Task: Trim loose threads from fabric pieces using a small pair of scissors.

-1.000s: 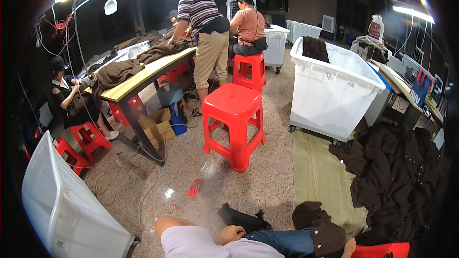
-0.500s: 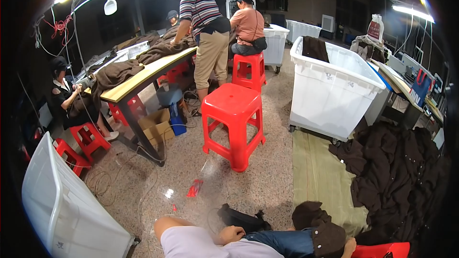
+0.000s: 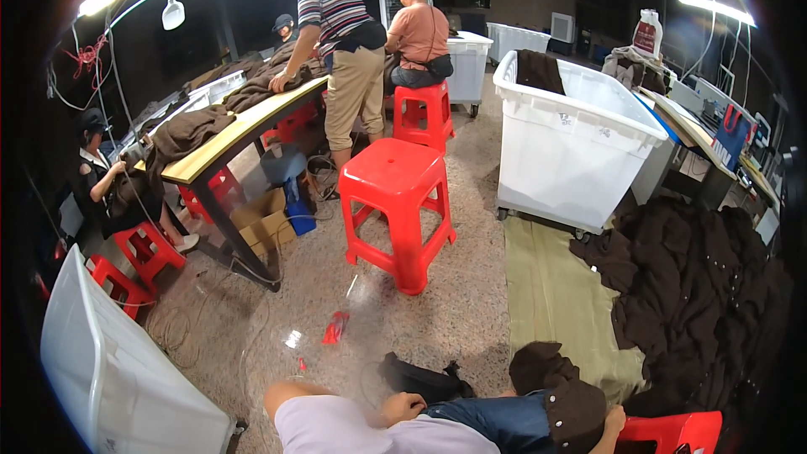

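My left hand [image 3: 403, 408] rests low in the middle, at the edge of my blue jeans [image 3: 496, 419]. Its fingers are curled in, and whatever they might hold is hidden. Across the jeans lies a dark brown garment [image 3: 576, 412] with a row of small light snaps or buttons. At that garment's right edge is my right hand [image 3: 617, 420], beside a red plastic stool [image 3: 672, 429]; its fingertips are partly out of sight. A black cloth item or bag [image 3: 424, 380] lies on the floor just beyond my left hand.
Ahead stands a red stool [image 3: 395, 168]. White wheeled bins stand at right [image 3: 572, 151] and lower left [image 3: 76, 370]. A heap of brown garments [image 3: 698, 286] covers a mat [image 3: 555, 303]. People work around a table [image 3: 197, 170] with brown cloth; cables [image 3: 172, 332] trail nearby.
The whole view has shifted slightly, so the surroundings sit a little farther left and higher. My hands and the brown garment keep nearly the same places.
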